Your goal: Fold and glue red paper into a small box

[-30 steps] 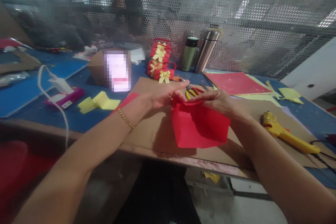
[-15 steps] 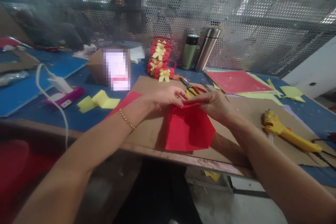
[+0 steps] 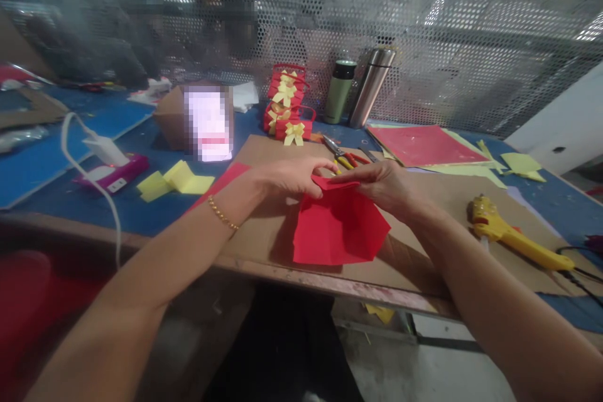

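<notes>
Dim interior. Bright spots show through the mesh (image 3: 306,25) beyond the cardboard (image 3: 264,235). Shadows darken the cardboard. Screen (image 3: 210,122) left of it: washed out, pixelated. Frame margins stretched; mesh hazy, soft.

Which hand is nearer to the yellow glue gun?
Right. The right hand is to the left of the glue gun, pinching red paper; the left hand is farther left.

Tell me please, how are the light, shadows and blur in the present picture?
Head view: shadow lies on the cardboard sheet on both sides of the folded red paper; head view: the steel thermos carries a pale streak of glare, and the lit screen is very bright and pixelated; head view: shapes behind the perforated metal panel look hazy and blurred.
</notes>
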### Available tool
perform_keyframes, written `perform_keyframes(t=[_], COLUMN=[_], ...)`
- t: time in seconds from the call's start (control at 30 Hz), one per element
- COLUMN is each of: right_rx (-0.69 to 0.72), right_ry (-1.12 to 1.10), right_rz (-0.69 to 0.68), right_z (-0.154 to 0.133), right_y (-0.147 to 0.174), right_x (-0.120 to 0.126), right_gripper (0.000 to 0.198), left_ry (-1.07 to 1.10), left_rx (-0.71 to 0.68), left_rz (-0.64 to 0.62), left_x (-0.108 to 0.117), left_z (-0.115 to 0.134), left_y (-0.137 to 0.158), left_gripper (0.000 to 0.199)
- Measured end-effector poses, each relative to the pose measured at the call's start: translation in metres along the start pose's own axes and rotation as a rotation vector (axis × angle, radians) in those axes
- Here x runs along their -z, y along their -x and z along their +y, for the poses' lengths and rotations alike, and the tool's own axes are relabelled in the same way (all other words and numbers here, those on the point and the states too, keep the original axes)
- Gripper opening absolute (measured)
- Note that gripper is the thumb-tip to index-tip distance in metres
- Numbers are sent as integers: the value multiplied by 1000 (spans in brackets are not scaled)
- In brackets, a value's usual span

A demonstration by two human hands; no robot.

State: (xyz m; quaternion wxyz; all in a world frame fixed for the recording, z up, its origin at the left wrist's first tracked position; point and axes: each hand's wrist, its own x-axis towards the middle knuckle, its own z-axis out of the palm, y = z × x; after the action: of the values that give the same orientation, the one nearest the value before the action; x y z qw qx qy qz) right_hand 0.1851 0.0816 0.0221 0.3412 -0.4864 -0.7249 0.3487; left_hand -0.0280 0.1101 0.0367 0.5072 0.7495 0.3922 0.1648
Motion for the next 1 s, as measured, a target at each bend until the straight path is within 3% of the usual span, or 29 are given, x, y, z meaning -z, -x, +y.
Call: perform_keyframes(t=[0.27,0.5,0.7,1.0], right_rx=[19,-67,-54,-49], right_ry=[-110,-124,-120,-116], right_rz=[-19,-42,-25,-29], right_z=[2,-1,-1,1], right_y=[0,1,1,0], right_x=[-1,0,0,1], right_gripper=[18,18,20,24], left_ry=[-104,-46,-115,-122], left_rx=[-13,34,-89,-30], left_rz=[24,47,170,105], left_x=[3,3,4,3], left_z=[-5,-2,-7,-3], left_y=[-1,0,-6,-1], left_gripper=[54,44,23,19])
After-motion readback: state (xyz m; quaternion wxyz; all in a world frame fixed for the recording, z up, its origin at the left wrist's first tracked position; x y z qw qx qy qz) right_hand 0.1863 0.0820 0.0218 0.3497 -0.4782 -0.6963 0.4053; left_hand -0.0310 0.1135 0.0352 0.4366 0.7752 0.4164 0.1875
